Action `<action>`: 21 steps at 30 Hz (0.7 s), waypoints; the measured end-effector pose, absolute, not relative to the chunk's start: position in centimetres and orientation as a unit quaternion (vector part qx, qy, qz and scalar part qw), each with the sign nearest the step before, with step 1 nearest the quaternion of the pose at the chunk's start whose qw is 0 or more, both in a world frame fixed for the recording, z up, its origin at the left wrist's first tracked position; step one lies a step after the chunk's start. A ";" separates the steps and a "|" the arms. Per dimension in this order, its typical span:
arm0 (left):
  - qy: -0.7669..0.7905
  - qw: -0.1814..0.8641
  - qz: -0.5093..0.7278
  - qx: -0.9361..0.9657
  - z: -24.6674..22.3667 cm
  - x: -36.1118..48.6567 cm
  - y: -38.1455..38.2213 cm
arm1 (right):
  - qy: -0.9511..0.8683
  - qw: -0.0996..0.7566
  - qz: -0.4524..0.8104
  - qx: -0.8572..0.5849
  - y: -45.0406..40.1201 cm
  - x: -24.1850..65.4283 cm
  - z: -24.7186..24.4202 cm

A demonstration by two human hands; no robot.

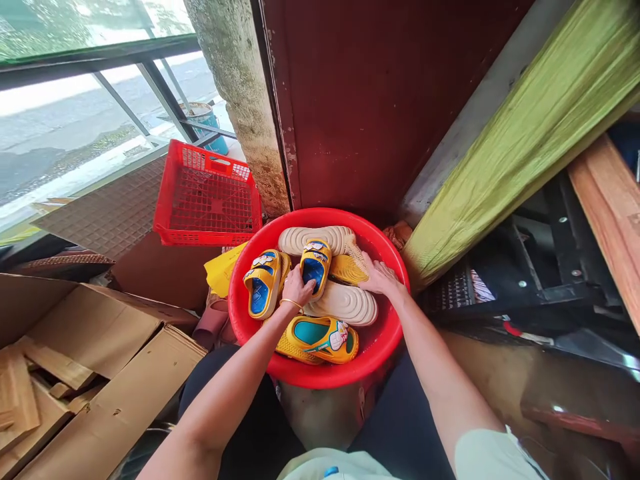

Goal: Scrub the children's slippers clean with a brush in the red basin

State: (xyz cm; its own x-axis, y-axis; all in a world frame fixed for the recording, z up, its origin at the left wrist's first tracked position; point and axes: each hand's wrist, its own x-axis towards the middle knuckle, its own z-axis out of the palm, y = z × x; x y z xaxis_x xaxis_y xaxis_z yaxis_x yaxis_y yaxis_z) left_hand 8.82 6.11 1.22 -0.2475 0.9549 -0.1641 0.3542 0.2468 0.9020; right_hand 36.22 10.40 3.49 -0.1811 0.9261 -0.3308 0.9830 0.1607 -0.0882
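Observation:
In a red basin between my knees lie several sandals. My left hand grips the heel end of a yellow sandal with a blue insole, tilted up over the others. My right hand is at the basin's right side, its fingers closed around a tan, mesh-like piece whose exact kind I cannot make out. Below it is a yellow sole. Another yellow-and-blue sandal leans at the left. Cream soles face up, and a yellow sandal with a green insole lies nearest me.
A red plastic crate stands beyond the basin's left side. A cardboard box with wood pieces is at my left. A dark red door rises ahead, and a yellow-green cloth hangs at the right.

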 end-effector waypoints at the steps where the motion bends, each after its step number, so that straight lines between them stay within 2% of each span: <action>1: 0.690 0.390 0.381 0.477 1.3 8.7 6.1 | 0.754 0.095 -0.139 0.635 10.2 36.3 3.9; 8: 0.689 0.363 0.378 0.501 1.3 8.8 6.3 | 0.749 0.017 -0.098 0.655 8.4 37.2 6.4; 12: 0.686 0.360 0.402 0.487 1.2 8.7 6.5 | 0.741 -0.076 -0.102 0.659 7.7 37.5 7.1; 17: 0.664 0.394 0.441 0.457 1.2 9.1 6.3 | 0.710 -0.219 -0.198 0.639 6.7 35.7 7.8; 21: 0.637 0.441 0.462 0.432 2.0 9.8 5.6 | 0.695 -0.290 -0.280 0.596 6.0 33.4 8.7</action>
